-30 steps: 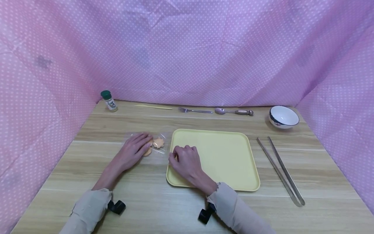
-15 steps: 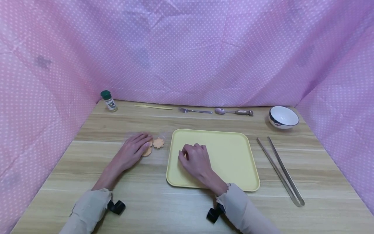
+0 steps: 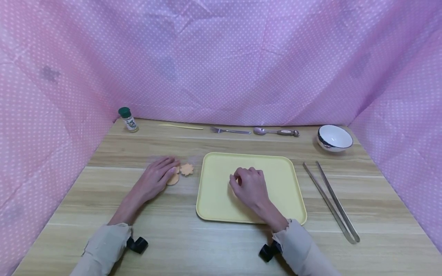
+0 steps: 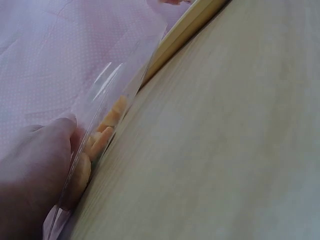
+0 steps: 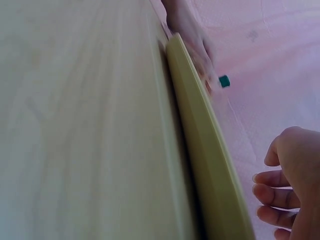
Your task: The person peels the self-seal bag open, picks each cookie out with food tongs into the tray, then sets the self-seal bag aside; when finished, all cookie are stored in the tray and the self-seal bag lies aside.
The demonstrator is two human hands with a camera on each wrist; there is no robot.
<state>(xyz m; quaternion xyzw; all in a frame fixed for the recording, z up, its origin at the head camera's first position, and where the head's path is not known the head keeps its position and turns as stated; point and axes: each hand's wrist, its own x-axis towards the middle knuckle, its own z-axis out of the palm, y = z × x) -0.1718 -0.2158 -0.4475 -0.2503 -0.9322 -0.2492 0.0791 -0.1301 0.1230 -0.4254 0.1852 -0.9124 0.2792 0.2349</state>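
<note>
Above the tray [image 3: 218, 163], right hand [image 3: 250, 186] is loosely curled, unclosed; beyond the left edge, left hand [image 3: 159, 173] lies extended on bag [image 4: 111, 82].

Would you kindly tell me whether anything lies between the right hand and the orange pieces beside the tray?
Yes: from the right hand, the direct path crosses the left rim of the yellow tray. At the orange pieces, clear plastic lies over them, and the left hand hides part of them.

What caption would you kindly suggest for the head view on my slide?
Left hand resting on a clear bag of flat orange pieces, right hand loosely curled above a yellow tray.
</note>
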